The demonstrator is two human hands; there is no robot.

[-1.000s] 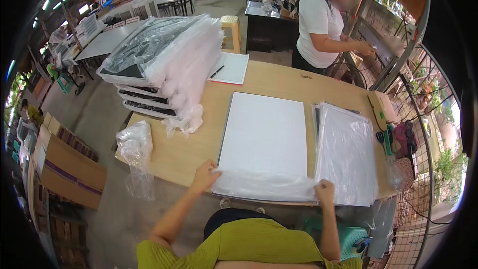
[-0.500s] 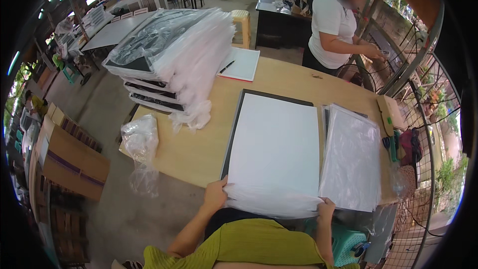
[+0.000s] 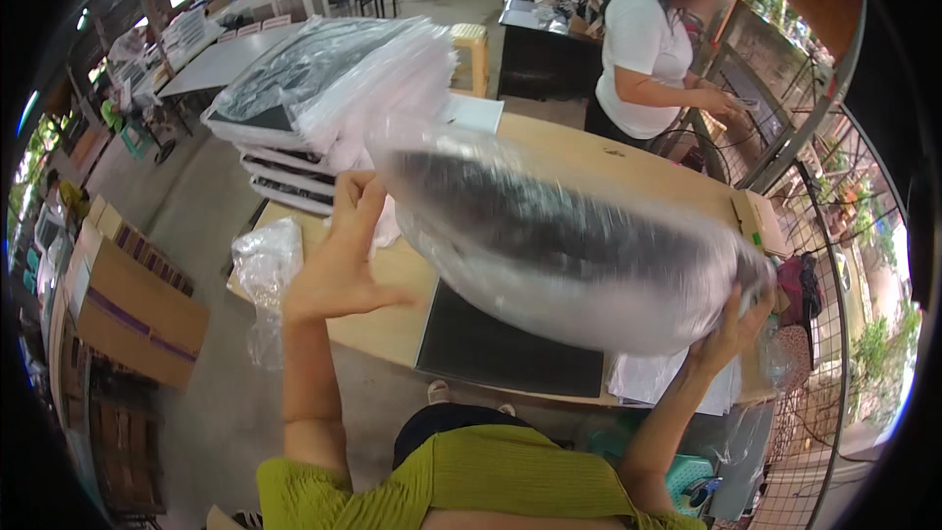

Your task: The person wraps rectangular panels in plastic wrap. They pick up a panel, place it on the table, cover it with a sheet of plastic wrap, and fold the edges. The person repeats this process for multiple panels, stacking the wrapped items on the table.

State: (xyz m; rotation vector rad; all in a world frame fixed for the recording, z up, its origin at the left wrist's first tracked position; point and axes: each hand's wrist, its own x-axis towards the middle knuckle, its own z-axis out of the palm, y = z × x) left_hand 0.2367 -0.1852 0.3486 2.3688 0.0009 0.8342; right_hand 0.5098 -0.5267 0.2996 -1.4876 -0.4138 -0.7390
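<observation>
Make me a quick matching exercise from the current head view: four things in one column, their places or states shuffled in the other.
1. Plastic-wrapped dark item
2. Left hand
3. Flat black panel
4. Crumpled clear plastic

A. Hanging over the left part of the near edge of the table
B. Thumb spread away from the fingers
C. Raised and motion-blurred, its right end at the right hand
D. Lying on the table, below the raised item

Pairs: 1-C, 2-B, 3-D, 4-A
</observation>
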